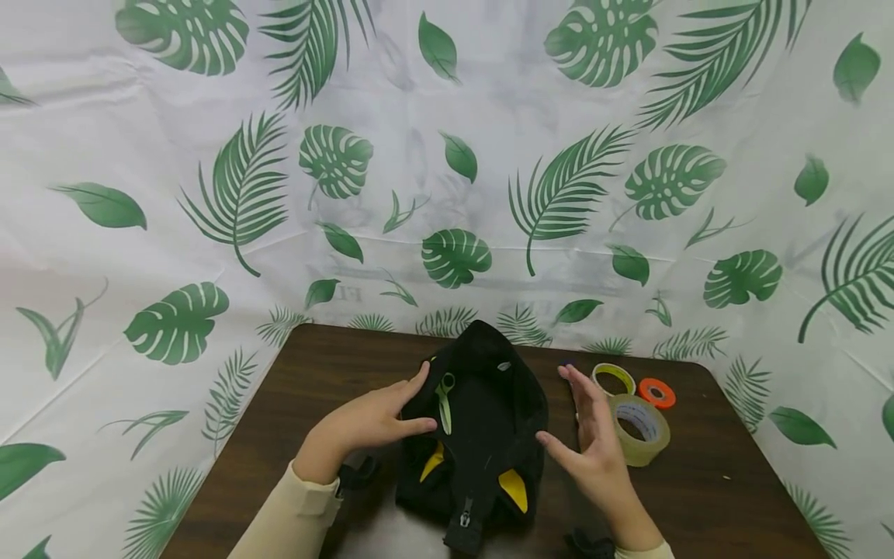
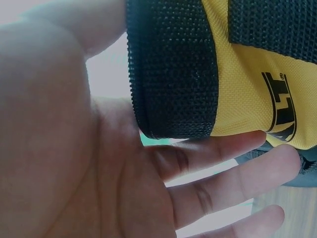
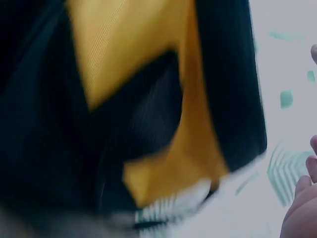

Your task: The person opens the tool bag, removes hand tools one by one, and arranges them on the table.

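Black-and-yellow bag [image 1: 482, 435] sits near the middle of the dark wooden table [image 1: 719, 481], toward the near edge. Mostly black fabric; yellow panels show low on its front, and a zipper pull hangs at its near end. Its lowest part is cut off by the frame's bottom edge. Green-handled scissors [image 1: 445, 400] stand in a pocket on its left side; only the handles and upper blade portion show, the rest is hidden in the bag.

Left hand [image 1: 370, 419]: fingers extended, lying flat against the bag's left side, thumb up near the top edge. Nothing gripped. Left wrist view confirms: straight fingers [image 2: 223, 148] beside black mesh webbing and a yellow panel with partial black lettering, unreadable as cropped.

Right hand [image 1: 594, 442]: open, palm facing the bag's right side, fingers straight and spread. Contact with the bag cannot be confirmed from the head view. Right wrist view is motion-blurred; only black and yellow fabric and fingertips at the right edge can be made out.

Right of the hand, three tape rolls: clear packing tape [image 1: 641, 429] just behind the hand and partly hidden by it, a yellowish roll [image 1: 614, 378], an orange roll [image 1: 656, 393].

Leaf-print sheet [image 1: 447, 178] behind and around the table.
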Tool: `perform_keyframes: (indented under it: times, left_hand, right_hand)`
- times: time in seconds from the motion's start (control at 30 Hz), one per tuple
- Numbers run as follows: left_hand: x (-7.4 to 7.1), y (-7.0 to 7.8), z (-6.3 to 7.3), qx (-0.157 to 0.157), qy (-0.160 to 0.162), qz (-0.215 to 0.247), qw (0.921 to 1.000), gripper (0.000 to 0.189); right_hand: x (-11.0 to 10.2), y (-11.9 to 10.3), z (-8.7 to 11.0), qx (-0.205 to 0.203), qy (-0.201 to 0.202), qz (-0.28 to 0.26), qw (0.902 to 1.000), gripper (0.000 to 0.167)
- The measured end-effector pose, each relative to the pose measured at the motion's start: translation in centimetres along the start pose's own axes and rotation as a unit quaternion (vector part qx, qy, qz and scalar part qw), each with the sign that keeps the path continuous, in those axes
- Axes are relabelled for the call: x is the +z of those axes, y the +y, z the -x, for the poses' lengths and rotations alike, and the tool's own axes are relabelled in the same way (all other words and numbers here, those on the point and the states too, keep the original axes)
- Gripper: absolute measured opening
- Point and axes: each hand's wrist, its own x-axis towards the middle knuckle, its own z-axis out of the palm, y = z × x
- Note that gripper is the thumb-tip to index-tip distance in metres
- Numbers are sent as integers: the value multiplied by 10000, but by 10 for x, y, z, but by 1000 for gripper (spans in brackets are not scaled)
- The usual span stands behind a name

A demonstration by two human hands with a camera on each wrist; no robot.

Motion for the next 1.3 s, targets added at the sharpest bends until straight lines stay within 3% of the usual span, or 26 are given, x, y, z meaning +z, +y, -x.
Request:
perform_keyframes:
  times: [0.27,0.37,0.43,0.5,0.6,0.7,1.03,1.3]
  left_hand:
    - [0,-2,0,45,26,0,10000,102]
    - [0,-3,0,60,59,-24,10000,102]
    - [0,-3,0,71,77,-19,9999,103]
    - [0,-2,-1,93,85,-2,9999,103]
    - [-1,-3,-1,117,104,-16,9999,103]
    - [-1,-4,-2,124,120,-56,9998,102]
    - [-1,-5,1,104,71,51,9999,103]
    - [-4,-4,1,75,85,-16,9999,102]
  right_hand:
    - [41,-12,-29,-79,-221,-620,9978,104]
    - [50,-16,-38,317,-460,-528,9970,104]
    - [54,-17,-47,781,-907,-345,9922,104]
    - [54,-21,-57,1432,-1615,-158,9763,104]
    - [53,-26,-74,2204,-2778,77,9350,99]
    - [56,-31,-90,2595,-3533,236,8985,92]
    - [73,-21,-134,3338,-4047,652,8489,78]
    - [80,6,-148,3908,-4572,511,7973,67]
